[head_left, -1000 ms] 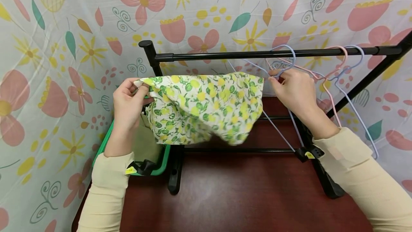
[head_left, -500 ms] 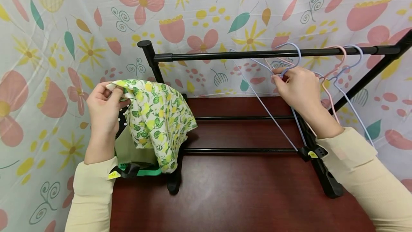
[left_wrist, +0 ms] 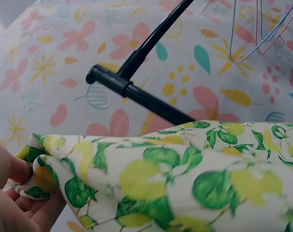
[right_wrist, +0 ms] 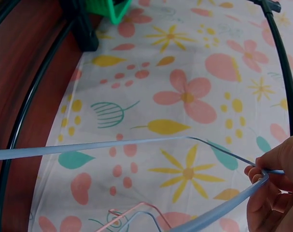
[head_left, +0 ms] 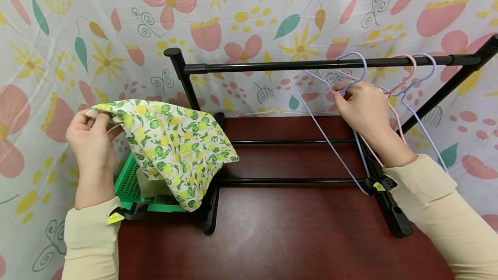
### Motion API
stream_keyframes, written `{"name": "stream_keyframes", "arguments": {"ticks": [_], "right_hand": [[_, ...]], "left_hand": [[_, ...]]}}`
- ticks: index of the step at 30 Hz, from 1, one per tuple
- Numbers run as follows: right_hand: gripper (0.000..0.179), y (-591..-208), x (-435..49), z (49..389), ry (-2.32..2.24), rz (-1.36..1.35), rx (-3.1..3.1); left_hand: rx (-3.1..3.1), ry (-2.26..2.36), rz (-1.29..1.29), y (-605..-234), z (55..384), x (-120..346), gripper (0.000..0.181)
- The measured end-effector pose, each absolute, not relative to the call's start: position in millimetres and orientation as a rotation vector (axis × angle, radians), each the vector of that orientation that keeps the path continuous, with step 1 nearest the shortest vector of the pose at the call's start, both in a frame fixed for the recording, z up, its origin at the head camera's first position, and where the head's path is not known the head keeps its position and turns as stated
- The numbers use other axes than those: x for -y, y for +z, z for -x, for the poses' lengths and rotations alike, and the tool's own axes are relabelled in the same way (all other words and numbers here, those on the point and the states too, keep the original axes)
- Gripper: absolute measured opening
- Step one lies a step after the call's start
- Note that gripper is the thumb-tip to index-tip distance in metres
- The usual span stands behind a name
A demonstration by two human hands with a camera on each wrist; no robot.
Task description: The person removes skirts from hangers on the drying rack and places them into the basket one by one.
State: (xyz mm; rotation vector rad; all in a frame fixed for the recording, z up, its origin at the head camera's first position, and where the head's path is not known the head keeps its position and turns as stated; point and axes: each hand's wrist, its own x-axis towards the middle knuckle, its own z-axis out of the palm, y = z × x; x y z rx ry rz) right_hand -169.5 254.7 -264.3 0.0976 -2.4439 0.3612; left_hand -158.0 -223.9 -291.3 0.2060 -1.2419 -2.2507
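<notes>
My left hand [head_left: 91, 148] pinches one corner of a white cloth with a yellow lemon and green leaf print [head_left: 171, 141]. The cloth spreads out to the right of that hand and droops over the green basket [head_left: 128, 185]. In the left wrist view, thumb and fingers hold a bunched edge of the lemon-print cloth [left_wrist: 156, 188]. My right hand [head_left: 365, 109] grips a light blue clothes hanger [right_wrist: 221, 207] at its neck, just under the hook. The hook stays over the black rail [head_left: 264, 66]. Part of the hanger is hidden behind the hand.
A pink hanger [head_left: 397, 120] and another blue hanger [head_left: 422, 120] hang further right on the rail. Olive-green fabric [head_left: 153, 188] lies in the basket. The rack's black foot [head_left: 210, 217] stands beside the basket on the dark red table [head_left: 288, 232].
My left hand has drawn the cloth leftward, away from the hanger and over the basket. The right hand has shifted slightly right and still holds the blue hanger.
</notes>
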Motion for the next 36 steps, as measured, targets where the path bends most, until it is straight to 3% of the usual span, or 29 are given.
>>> {"name": "stream_keyframes", "arguments": {"ticks": [5, 24, 32, 36], "right_hand": [[0.028, -266, -255, 169, 0.370, -0.091, 2.443], [0.045, -266, -262, 168, 0.350, -0.096, 2.432], [0.025, -266, -264, 170, 0.358, -0.105, 2.418], [0.029, -266, -267, 169, 0.362, -0.108, 2.404]], "left_hand": [[1.171, -2.216, -0.283, -290, 158, 237, 0.012], [1.166, -2.054, -0.537, -301, 169, 271, 0.019], [1.504, -1.799, -0.667, -317, 173, 271, 0.017], [1.645, -1.707, -0.714, -326, 175, 273, 0.014]]}}
